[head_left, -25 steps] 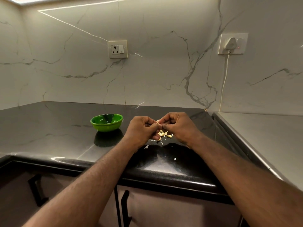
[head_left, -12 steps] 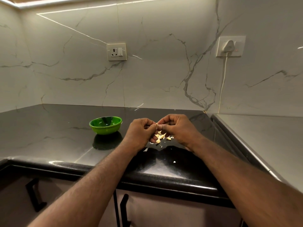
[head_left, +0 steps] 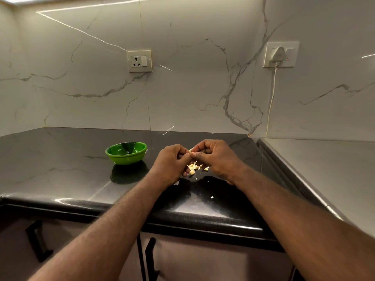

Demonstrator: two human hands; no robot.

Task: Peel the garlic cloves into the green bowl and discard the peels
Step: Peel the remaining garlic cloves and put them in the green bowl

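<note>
Garlic clove [head_left: 191,151] sits pinched between the curled fingers [head_left: 187,156] of your left hand [head_left: 172,165] and right hand [head_left: 218,157], mid-peel I think, so next pull the skin off and drop the clove into the green bowl [head_left: 125,159] left of your fingers.

Hands [head_left: 172,162] [head_left: 218,157] on clove [head_left: 190,151], nr bowl [head_left: 126,158]

Head-worn camera looks forward and down, near the countertop [head_left: 60,159].

Bare left hand [head_left: 172,163] and right hand [head_left: 218,157] meet at frame centre, curled fingers pinching a small pale garlic clove [head_left: 190,151].
</note>
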